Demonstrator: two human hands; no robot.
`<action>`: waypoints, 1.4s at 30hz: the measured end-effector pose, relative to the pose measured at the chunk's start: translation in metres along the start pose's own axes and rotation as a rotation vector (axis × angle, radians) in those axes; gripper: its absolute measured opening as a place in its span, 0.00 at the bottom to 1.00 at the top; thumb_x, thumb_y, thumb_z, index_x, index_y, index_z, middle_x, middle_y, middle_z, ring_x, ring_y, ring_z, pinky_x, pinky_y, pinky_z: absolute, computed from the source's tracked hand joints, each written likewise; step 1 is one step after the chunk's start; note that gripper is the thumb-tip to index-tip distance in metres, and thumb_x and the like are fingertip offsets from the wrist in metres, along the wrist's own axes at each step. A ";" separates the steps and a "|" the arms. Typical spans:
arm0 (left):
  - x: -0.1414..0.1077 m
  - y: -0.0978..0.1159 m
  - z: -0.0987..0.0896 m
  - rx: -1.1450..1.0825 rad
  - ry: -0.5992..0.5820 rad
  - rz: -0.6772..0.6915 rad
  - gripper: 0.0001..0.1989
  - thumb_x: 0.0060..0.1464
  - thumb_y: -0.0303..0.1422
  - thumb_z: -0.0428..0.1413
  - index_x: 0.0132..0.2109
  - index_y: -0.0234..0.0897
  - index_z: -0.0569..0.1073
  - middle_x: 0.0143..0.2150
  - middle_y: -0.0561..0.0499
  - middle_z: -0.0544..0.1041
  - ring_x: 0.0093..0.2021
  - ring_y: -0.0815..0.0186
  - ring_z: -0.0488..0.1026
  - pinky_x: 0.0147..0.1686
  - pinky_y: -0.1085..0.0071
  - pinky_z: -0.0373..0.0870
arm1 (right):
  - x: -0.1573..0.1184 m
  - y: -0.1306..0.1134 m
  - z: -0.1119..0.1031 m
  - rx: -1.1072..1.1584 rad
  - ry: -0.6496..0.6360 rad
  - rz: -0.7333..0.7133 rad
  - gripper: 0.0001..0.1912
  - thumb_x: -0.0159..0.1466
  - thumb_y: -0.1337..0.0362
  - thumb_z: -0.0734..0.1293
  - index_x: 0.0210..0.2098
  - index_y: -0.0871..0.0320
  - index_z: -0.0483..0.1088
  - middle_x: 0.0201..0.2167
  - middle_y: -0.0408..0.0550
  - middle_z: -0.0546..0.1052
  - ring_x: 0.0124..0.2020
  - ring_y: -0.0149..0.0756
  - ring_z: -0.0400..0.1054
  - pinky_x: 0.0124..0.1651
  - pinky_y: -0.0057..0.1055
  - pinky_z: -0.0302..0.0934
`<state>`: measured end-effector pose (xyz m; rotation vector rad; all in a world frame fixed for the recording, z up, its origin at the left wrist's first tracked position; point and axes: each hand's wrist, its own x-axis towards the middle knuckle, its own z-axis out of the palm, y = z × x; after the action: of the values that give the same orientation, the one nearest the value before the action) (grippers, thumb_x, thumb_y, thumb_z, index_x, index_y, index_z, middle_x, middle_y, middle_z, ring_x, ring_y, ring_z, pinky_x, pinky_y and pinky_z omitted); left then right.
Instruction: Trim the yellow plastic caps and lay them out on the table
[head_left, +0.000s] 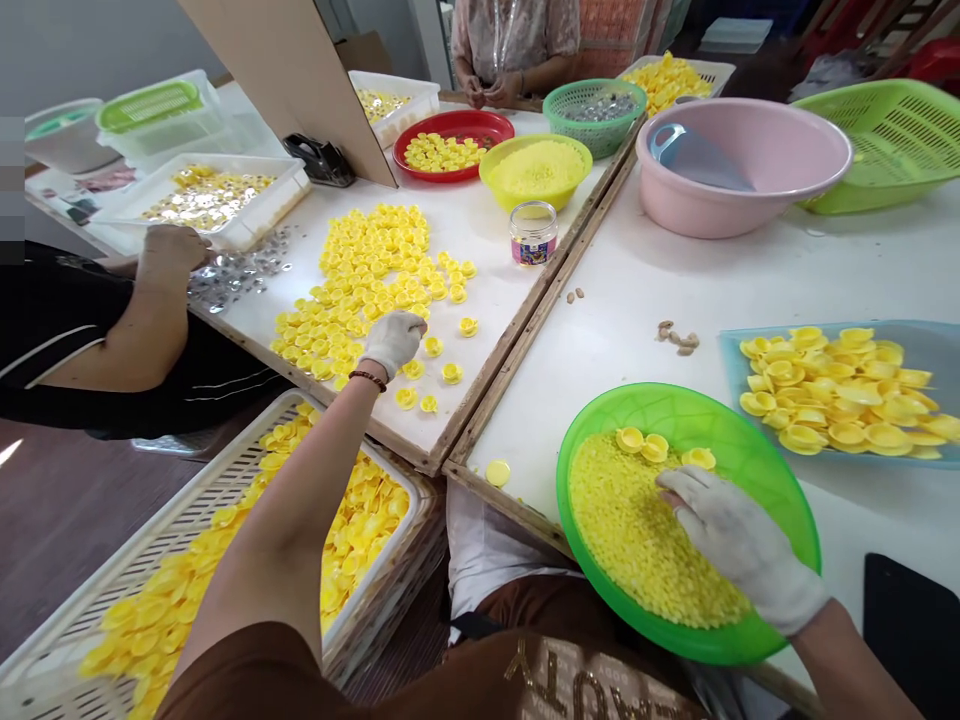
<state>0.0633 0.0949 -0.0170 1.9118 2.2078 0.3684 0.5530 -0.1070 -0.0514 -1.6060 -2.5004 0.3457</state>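
My left hand [394, 343], in a white glove, reaches over the small yellow plastic cups [375, 250] spread on the left table. Its fingers are curled closed, and what they hold, if anything, is hidden. A few single cups [451, 373] lie just beside it. My right hand [739, 545], also gloved, is over a green bowl [757, 450] of yellow granules [637, 530]. Its fingers stretch out over the granules, with no held thing visible. Several yellow cups [654, 447] rest on the granules near its fingertips.
A blue tray [731, 365] of yellow cups stands at right, near a dark flat object [907, 620]. Behind are a pink basin [742, 190], a yellow bowl [495, 180] and a clear jar [533, 235]. A crate [45, 640] sits below left. Co-workers sit left and opposite.
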 end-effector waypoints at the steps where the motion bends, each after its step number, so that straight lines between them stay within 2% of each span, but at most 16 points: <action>1: -0.004 0.008 -0.002 -0.026 0.016 0.013 0.15 0.59 0.35 0.52 0.38 0.34 0.83 0.41 0.44 0.82 0.43 0.55 0.77 0.45 0.66 0.71 | 0.008 -0.002 -0.005 0.013 0.023 0.028 0.14 0.73 0.67 0.58 0.46 0.58 0.76 0.44 0.56 0.79 0.42 0.44 0.73 0.48 0.42 0.67; 3: -0.019 0.033 -0.004 -0.131 0.062 0.052 0.17 0.62 0.38 0.51 0.41 0.33 0.82 0.38 0.46 0.81 0.41 0.57 0.77 0.43 0.67 0.72 | 0.022 -0.007 -0.014 0.101 0.066 0.109 0.14 0.73 0.66 0.59 0.48 0.60 0.76 0.44 0.59 0.78 0.41 0.45 0.72 0.47 0.43 0.66; 6: -0.057 0.093 0.001 -0.432 0.055 0.146 0.15 0.61 0.41 0.55 0.42 0.35 0.81 0.34 0.49 0.80 0.40 0.59 0.77 0.41 0.68 0.73 | 0.032 -0.010 -0.024 0.390 0.085 0.177 0.11 0.73 0.63 0.63 0.48 0.60 0.76 0.47 0.58 0.78 0.45 0.44 0.73 0.47 0.39 0.68; 9: -0.106 0.156 0.019 -0.745 -0.238 0.260 0.15 0.60 0.41 0.57 0.45 0.36 0.81 0.33 0.50 0.81 0.36 0.61 0.78 0.39 0.68 0.76 | 0.026 -0.009 -0.029 0.417 0.113 0.271 0.16 0.72 0.57 0.67 0.55 0.59 0.73 0.54 0.54 0.76 0.51 0.45 0.73 0.52 0.42 0.71; 12: -0.144 0.206 0.050 -0.892 -0.534 0.312 0.15 0.61 0.38 0.55 0.48 0.34 0.79 0.34 0.47 0.81 0.34 0.62 0.81 0.37 0.68 0.78 | 0.025 -0.010 -0.032 0.522 0.139 0.294 0.21 0.71 0.55 0.68 0.59 0.58 0.70 0.58 0.53 0.74 0.53 0.44 0.73 0.54 0.47 0.72; 16: -0.160 0.247 0.082 -0.922 -0.629 0.264 0.13 0.63 0.35 0.54 0.51 0.35 0.75 0.38 0.47 0.81 0.32 0.64 0.81 0.34 0.69 0.80 | 0.035 -0.012 -0.037 0.614 0.160 0.275 0.21 0.71 0.56 0.69 0.60 0.59 0.70 0.58 0.54 0.74 0.53 0.44 0.73 0.54 0.48 0.72; 19: -0.162 0.258 0.087 -1.049 -0.803 0.155 0.12 0.64 0.38 0.55 0.47 0.34 0.74 0.38 0.47 0.79 0.33 0.64 0.82 0.34 0.68 0.81 | 0.032 -0.012 -0.039 0.605 0.168 0.266 0.21 0.71 0.55 0.69 0.59 0.58 0.70 0.58 0.54 0.74 0.53 0.44 0.73 0.54 0.47 0.72; 21: -0.164 0.259 0.084 -1.091 -0.844 0.139 0.10 0.63 0.38 0.56 0.43 0.34 0.74 0.37 0.47 0.79 0.34 0.64 0.81 0.37 0.67 0.81 | 0.023 -0.011 -0.038 0.611 0.175 0.246 0.19 0.72 0.56 0.67 0.58 0.58 0.71 0.56 0.54 0.75 0.52 0.44 0.73 0.54 0.46 0.72; 22: -0.165 0.259 0.083 -1.070 -0.796 0.163 0.09 0.63 0.36 0.56 0.42 0.34 0.74 0.36 0.47 0.79 0.34 0.64 0.81 0.37 0.67 0.80 | 0.017 -0.011 -0.035 0.612 0.181 0.234 0.17 0.73 0.57 0.65 0.57 0.57 0.71 0.55 0.54 0.75 0.52 0.44 0.72 0.54 0.46 0.71; 24: -0.168 0.256 0.081 -0.966 -0.601 0.247 0.07 0.61 0.34 0.57 0.43 0.35 0.76 0.36 0.48 0.80 0.35 0.64 0.79 0.39 0.68 0.78 | 0.009 -0.013 -0.027 0.562 0.172 0.209 0.14 0.75 0.60 0.60 0.54 0.57 0.72 0.52 0.55 0.76 0.51 0.45 0.71 0.54 0.47 0.68; 27: -0.170 0.249 0.082 -0.817 -0.337 0.370 0.08 0.61 0.35 0.59 0.45 0.37 0.77 0.39 0.49 0.81 0.38 0.64 0.78 0.43 0.68 0.75 | 0.002 -0.024 -0.009 0.369 0.000 0.142 0.12 0.73 0.62 0.59 0.50 0.58 0.71 0.46 0.57 0.75 0.47 0.48 0.69 0.53 0.46 0.65; 30: -0.172 0.243 0.082 -0.782 -0.339 0.426 0.09 0.63 0.38 0.58 0.43 0.37 0.78 0.37 0.49 0.82 0.37 0.64 0.77 0.41 0.69 0.74 | 0.000 -0.043 0.005 0.288 -0.183 0.116 0.09 0.72 0.61 0.61 0.43 0.58 0.70 0.39 0.55 0.74 0.40 0.46 0.67 0.46 0.43 0.63; 33: -0.174 0.238 0.081 -0.801 -0.434 0.423 0.11 0.65 0.37 0.55 0.42 0.38 0.80 0.36 0.50 0.82 0.36 0.64 0.78 0.39 0.70 0.74 | 0.001 -0.053 0.007 0.505 -0.177 0.190 0.10 0.71 0.59 0.62 0.33 0.55 0.65 0.30 0.47 0.70 0.32 0.38 0.61 0.40 0.37 0.59; 36: -0.175 0.236 0.082 -0.804 -0.465 0.431 0.11 0.64 0.36 0.54 0.42 0.38 0.81 0.40 0.48 0.83 0.40 0.62 0.80 0.42 0.69 0.75 | 0.005 -0.045 -0.007 0.849 -0.053 0.304 0.17 0.71 0.54 0.64 0.28 0.54 0.60 0.24 0.41 0.65 0.27 0.32 0.57 0.33 0.32 0.53; 38: -0.176 0.237 0.085 -0.804 -0.514 0.431 0.11 0.63 0.36 0.54 0.41 0.37 0.81 0.38 0.48 0.83 0.39 0.61 0.80 0.41 0.68 0.76 | 0.009 -0.037 -0.021 1.042 0.050 0.389 0.20 0.72 0.47 0.60 0.29 0.53 0.58 0.22 0.38 0.62 0.23 0.30 0.55 0.27 0.30 0.51; 42: -0.183 0.248 0.090 -0.924 -0.792 0.320 0.11 0.60 0.40 0.57 0.36 0.37 0.78 0.32 0.50 0.79 0.32 0.62 0.79 0.35 0.68 0.79 | 0.020 -0.032 -0.042 1.534 0.315 0.534 0.26 0.68 0.36 0.61 0.33 0.51 0.55 0.19 0.32 0.56 0.16 0.26 0.49 0.21 0.27 0.43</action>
<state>0.3503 -0.0480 -0.0269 1.4682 0.9582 0.4580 0.5273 -0.0967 -0.0018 -1.2675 -0.8396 1.4220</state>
